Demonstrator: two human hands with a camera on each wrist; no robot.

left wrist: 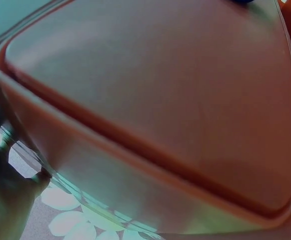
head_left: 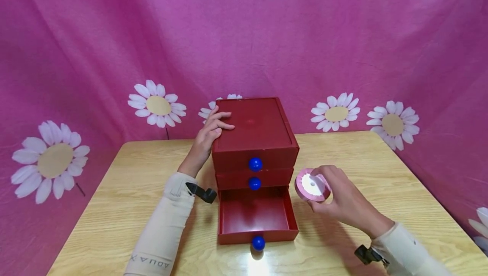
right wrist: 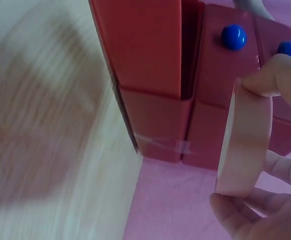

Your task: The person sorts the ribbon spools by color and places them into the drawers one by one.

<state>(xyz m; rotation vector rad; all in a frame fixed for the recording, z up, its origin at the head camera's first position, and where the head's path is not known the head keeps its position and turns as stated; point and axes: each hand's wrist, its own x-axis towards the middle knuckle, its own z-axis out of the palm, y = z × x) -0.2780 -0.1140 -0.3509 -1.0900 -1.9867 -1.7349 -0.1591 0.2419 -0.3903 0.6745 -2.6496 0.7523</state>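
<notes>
A red drawer box (head_left: 253, 123) with blue knobs stands on the table, its bottom drawer (head_left: 255, 219) pulled out and bare inside. My left hand (head_left: 207, 134) rests on the box's upper left edge, fingers spread over the top; the left wrist view shows part of that hand (left wrist: 10, 195) beside the box. My right hand (head_left: 337, 191) holds a pink ribbon roll (head_left: 305, 186) with a white centre by its rim, to the right of the box and apart from it. The right wrist view shows the roll (right wrist: 245, 145) edge-on between thumb and fingers.
The box's two upper drawers are closed, each with a blue knob (head_left: 255, 164). A light wooden table (head_left: 145, 183) lies under everything. Behind it hangs a pink cloth (head_left: 244, 34) printed with white daisies. Black straps with small mounts (head_left: 202, 192) sit on both wrists.
</notes>
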